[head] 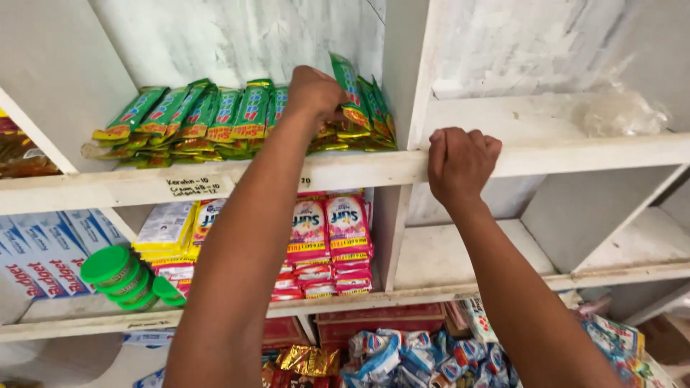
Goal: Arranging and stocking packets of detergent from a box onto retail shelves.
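Several white shelves rise before you. On the upper shelf lies a row of green sachets; pink sachets and green lidded jars sit below. Your left hand reaches into the green row, fingers pinching one sachet. Your right hand is curled shut over the shelf's front edge.

Your left hand hides its fingertips among the green sachets, so you cannot tell how many it grips. Your right hand curls over the shelf edge, fingers out of sight. At 9 o'clock the blue packs are cut off. At 5 o'clock the mixed packets run off frame.
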